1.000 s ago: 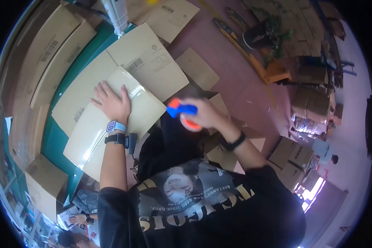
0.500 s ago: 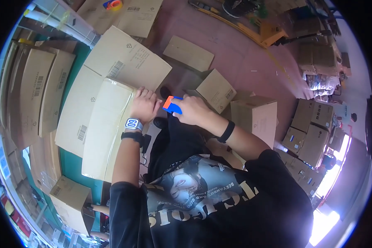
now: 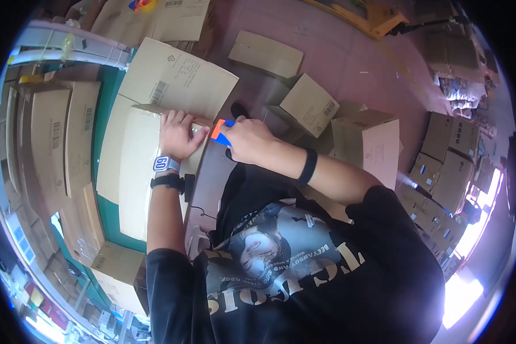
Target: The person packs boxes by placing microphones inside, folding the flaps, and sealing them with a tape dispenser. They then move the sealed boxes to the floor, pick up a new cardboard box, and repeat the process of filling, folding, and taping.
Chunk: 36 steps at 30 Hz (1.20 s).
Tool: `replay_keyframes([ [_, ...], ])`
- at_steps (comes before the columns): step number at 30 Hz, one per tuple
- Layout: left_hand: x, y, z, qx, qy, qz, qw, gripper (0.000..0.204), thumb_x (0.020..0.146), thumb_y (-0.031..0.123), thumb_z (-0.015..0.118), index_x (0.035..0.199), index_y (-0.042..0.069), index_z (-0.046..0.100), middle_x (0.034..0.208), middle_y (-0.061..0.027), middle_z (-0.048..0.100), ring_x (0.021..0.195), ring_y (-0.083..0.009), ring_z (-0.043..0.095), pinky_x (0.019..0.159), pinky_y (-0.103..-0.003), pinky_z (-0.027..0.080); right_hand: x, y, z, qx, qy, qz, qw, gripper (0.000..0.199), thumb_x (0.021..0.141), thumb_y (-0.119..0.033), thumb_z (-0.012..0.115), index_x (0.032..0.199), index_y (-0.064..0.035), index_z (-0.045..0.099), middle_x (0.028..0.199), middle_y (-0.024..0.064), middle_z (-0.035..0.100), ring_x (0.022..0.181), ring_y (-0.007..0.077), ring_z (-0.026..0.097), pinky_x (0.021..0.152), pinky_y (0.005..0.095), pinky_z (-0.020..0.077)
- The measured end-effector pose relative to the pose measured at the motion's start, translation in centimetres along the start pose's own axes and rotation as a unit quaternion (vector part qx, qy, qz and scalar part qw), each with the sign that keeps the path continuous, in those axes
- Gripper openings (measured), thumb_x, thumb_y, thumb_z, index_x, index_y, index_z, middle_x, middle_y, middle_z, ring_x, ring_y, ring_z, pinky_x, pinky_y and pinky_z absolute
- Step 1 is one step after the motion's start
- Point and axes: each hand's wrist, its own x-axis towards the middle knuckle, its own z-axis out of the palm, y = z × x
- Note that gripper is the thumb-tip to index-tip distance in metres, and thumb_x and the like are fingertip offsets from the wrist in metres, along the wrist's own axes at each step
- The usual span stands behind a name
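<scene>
Overhead, left hand (image 3: 178,135) flat on carton (image 3: 140,172), right hand (image 3: 249,140) gripping tape dispenser (image 3: 219,132), green table (image 3: 106,112)

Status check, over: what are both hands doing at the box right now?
Left hand flat on the cardboard box, pressing its end. Right hand gripping an orange and blue tape dispenser at the box edge. Nothing between hands and box.

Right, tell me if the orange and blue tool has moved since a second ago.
Yes. The orange and blue tool in the right hand has come toward the left hand, now at the near edge of the cardboard box.
</scene>
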Motion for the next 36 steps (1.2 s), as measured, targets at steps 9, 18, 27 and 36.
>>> replay_keyframes([
  [9, -0.3, 2.0, 1.8, 0.060, -0.027, -0.011, 0.998, 0.045, 0.069, 0.047, 0.072, 0.087, 0.007, 0.070, 0.085, -0.0103, 0.059, 0.091, -0.0309, 0.055, 0.094, -0.045, 0.038, 1.7, -2.4, 2.0, -0.126, -0.039, 0.033, 0.991, 0.027, 0.071, -0.014, 0.069, 0.097, -0.0053, 0.070, 0.087, 0.0102, 0.070, 0.090, 0.0264, 0.067, 0.064, 0.0392, 0.0577],
  [18, 2.1, 0.5, -0.4, 0.134, -0.041, -0.037, 0.989, 0.039, 0.069, 0.044, 0.070, 0.087, 0.010, 0.070, 0.092, -0.0099, 0.062, 0.101, -0.0299, 0.056, 0.103, -0.054, 0.031, -0.7, 3.4, 9.2, -0.088, -0.128, 0.161, 0.975, 0.024, 0.072, -0.019, 0.071, 0.093, -0.0089, 0.076, 0.098, 0.0092, 0.073, 0.094, 0.0280, 0.071, 0.074, 0.0403, 0.0583],
  [27, 1.8, 0.7, 2.1, 0.184, 0.010, -0.270, 0.945, 0.027, 0.077, 0.034, 0.065, 0.093, 0.014, 0.073, 0.103, -0.0081, 0.065, 0.113, -0.0283, 0.054, 0.111, -0.062, 0.020, -8.3, 10.5, 7.8, -0.004, -0.089, 0.217, 0.972, 0.038, 0.069, -0.023, 0.071, 0.106, -0.0129, 0.070, 0.097, 0.0159, 0.071, 0.094, 0.0337, 0.069, 0.082, 0.0453, 0.0554],
  [36, 1.3, -4.8, -0.5, 0.370, 0.239, -0.213, 0.872, 0.043, 0.085, 0.039, 0.055, 0.101, 0.003, 0.072, 0.115, -0.0156, 0.065, 0.121, -0.0303, 0.052, 0.115, -0.058, 0.015, -13.9, 11.8, 4.5, 0.106, 0.012, 0.291, 0.951, 0.047, 0.076, -0.031, 0.074, 0.120, -0.0185, 0.063, 0.101, 0.0167, 0.070, 0.097, 0.0360, 0.068, 0.086, 0.0453, 0.0533],
])
